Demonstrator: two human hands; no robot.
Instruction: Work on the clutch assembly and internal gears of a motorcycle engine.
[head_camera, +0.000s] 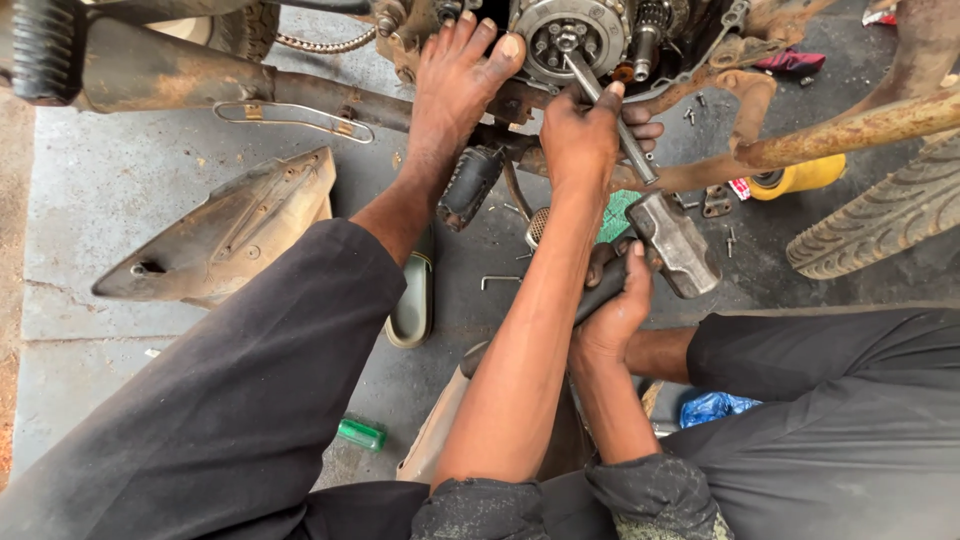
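My left hand (578, 135) grips a steel rod (585, 75) whose tip rests against the round clutch hub (570, 35) of an opened motorcycle engine. Below it, my right hand (615, 305) holds the handle of a heavy hammer, with the hammer head (680, 245) just under the rod's rear end. My bare left foot (450, 90) presses on the engine case to the left of the hub. Dark trousers cover both my legs.
A detached body panel (230, 230) lies on the concrete at left. A sandal (412, 300), a bent hex key (498, 280), loose bolts (730, 240), a green bottle (360, 433) and a blue bag (715, 408) lie about. A tyre (880, 215) and a rusty pipe (850, 130) stand at right.
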